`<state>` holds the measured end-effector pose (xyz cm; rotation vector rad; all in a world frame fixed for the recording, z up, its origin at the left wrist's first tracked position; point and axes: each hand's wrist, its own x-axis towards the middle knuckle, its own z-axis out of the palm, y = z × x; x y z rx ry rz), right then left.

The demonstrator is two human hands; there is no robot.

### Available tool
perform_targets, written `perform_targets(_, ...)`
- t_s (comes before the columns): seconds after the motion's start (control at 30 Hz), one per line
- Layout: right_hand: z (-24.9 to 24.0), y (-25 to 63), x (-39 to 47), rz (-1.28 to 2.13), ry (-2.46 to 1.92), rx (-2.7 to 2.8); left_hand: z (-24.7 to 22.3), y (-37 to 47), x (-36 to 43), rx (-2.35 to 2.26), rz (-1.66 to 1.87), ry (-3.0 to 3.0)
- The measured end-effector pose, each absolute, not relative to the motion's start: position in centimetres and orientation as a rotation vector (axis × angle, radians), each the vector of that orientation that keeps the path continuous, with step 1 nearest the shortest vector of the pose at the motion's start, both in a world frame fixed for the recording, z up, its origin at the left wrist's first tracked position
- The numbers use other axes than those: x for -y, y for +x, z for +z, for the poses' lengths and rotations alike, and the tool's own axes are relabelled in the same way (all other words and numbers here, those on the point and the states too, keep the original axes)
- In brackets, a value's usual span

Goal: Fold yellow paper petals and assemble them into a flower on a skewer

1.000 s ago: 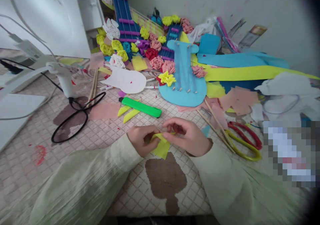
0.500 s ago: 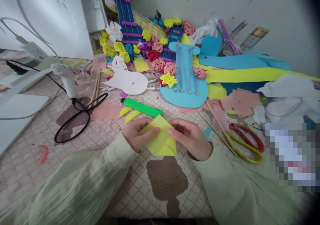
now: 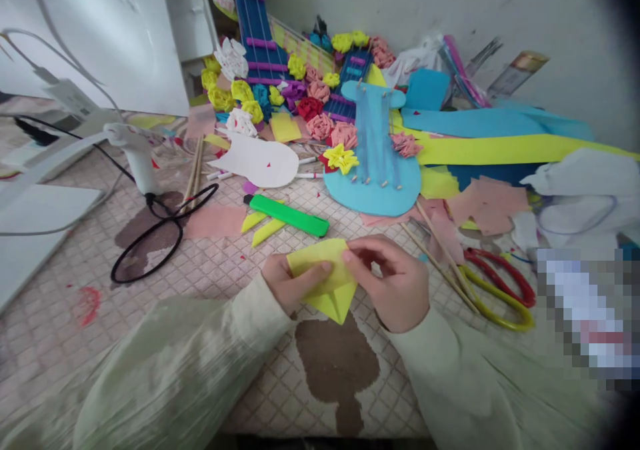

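A square of yellow paper with a folded lower corner is held up between both hands. My left hand grips its left side, thumb lying across the front. At the upper right corner, my right hand pinches the paper between thumb and index finger. Just behind the paper lies a green box cutter with thin yellow strips beside it. Farther back is a light-blue guitar-shaped cutout with a yellow paper star on its left edge.
Red and yellow-handled scissors and wooden sticks lie at the right. A white glue gun and looped black cable are at the left. Paper flowers and a white cutout stand behind.
The yellow paper has turned, so its lower corner now points down. My left hand has shifted slightly right, and my right hand now pinches the upper right corner.
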<state>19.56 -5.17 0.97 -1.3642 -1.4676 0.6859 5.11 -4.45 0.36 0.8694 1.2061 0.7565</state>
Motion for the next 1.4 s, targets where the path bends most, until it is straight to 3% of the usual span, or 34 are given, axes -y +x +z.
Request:
perform_targets(0.23,0.9,19.8,5.1,0.308,-1.177,1.838,0.2,4.7,4.0,-1.234,0.871,1.122)
perform_targets(0.43,0.8,19.8,5.0,0.274,-1.158,1.893,1.3,4.8,4.1,-1.201,0.89,1.271)
perform_targets(0.57,1.3,19.8,5.1,0.466,-1.2,1.826,1.0,4.6,3.8,-1.192,0.868,1.343)
perform_targets(0.83,1.4,20.0,4.8,1.289,-1.323,1.486,0.5,4.5,3.8,-1.233,0.838,1.41)
perform_targets(1.13,1.2,19.8,4.6,1.467,-1.282,1.25,0.3,4.6,3.7,-1.168,0.613,1.224)
perform_targets(1.4,1.1,19.8,4.6,1.429,-1.312,1.253,0.3,4.5,3.8,-1.142,0.668,1.273)
